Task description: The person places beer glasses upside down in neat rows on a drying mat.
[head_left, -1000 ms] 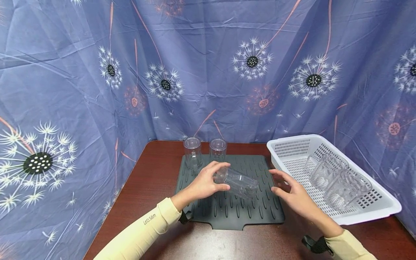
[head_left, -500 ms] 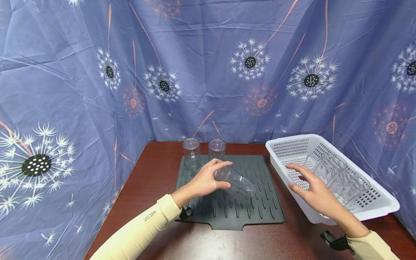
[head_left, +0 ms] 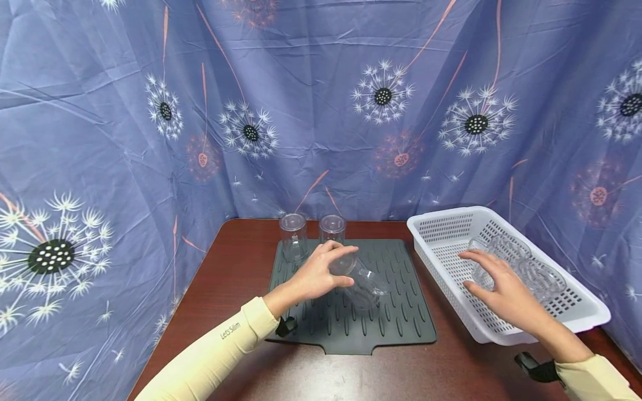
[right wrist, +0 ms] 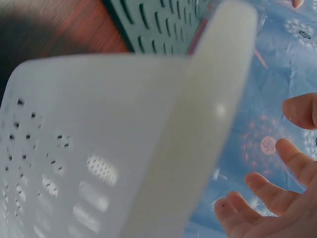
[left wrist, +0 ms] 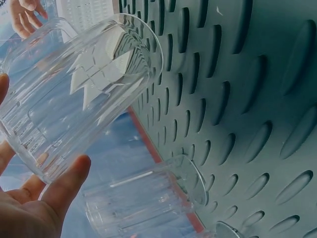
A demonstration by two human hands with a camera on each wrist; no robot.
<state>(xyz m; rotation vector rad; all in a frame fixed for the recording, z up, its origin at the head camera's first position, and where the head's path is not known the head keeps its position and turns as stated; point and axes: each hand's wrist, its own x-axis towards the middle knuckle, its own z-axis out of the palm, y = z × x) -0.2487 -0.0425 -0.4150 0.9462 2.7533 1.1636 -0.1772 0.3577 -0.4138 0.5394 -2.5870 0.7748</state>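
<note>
My left hand (head_left: 316, 273) pinches a clear mug (head_left: 368, 287) by its base end, thumb and fingers on opposite sides. The mug is tilted over the dark ribbed mat (head_left: 351, 340), its mouth pointing down and to the right; the left wrist view shows its open rim close to the mat. My right hand (head_left: 511, 292) is over the white basket (head_left: 476, 328), fingers spread and holding nothing. Clear mugs (head_left: 544, 278) lie in the basket near that hand, which partly covers them. In the right wrist view the basket's side wall (right wrist: 99, 99) stands beside the fingers.
Two clear mugs stand upside down at the mat's back left: one farther left (head_left: 294, 239), the other (head_left: 332, 227) just behind my left hand. A brown table (head_left: 215, 278) lies beneath. A blue dandelion-print cloth (head_left: 311, 111) hangs behind and along both sides.
My right hand has moved right, from beside the held mug to over the basket. The mug in my left hand has tipped from nearly level to mouth more downward.
</note>
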